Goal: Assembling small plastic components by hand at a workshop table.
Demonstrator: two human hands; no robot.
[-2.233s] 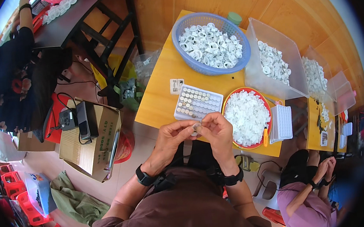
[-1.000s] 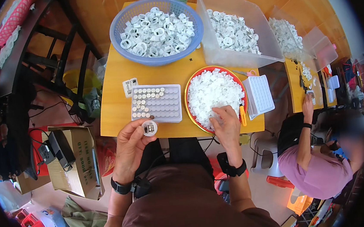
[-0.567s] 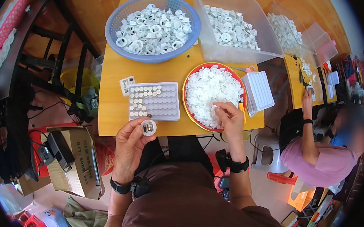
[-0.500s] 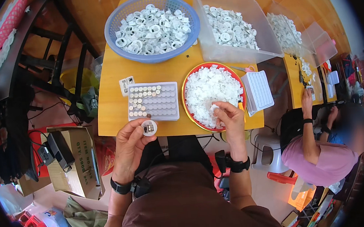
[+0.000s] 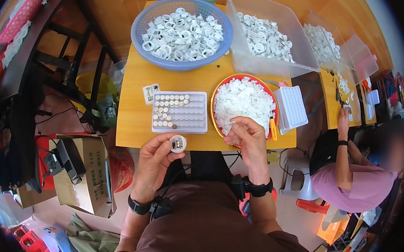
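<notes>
Just in front of the table's near edge, my left hand [image 5: 155,162] pinches a round white plastic housing [image 5: 178,144] with dark and metallic parts inside. Its open face is turned up. My right hand [image 5: 250,143] is closed at the near rim of a red round tray [image 5: 216,127], and a small white piece [image 5: 231,122] shows at its fingertips. Small white plastic pieces [image 5: 244,100] are heaped in that tray. Beyond my left hand lies a pale plastic tray with round wells [image 5: 196,119]; several button cells [image 5: 163,110] sit in its left part.
At the back stand a blue basket [image 5: 139,52] and a clear plastic bin [image 5: 273,67], both filled with white parts. Stacked well trays [image 5: 292,108] and a yellow-handled tool [image 5: 273,129] lie at right. A co-worker [image 5: 348,180] sits farther right; a cardboard box [image 5: 86,174] stands at left.
My right hand has come left and slightly down, away from the heap of white pieces. The view has shifted; my left hand keeps hold of the round housing.
</notes>
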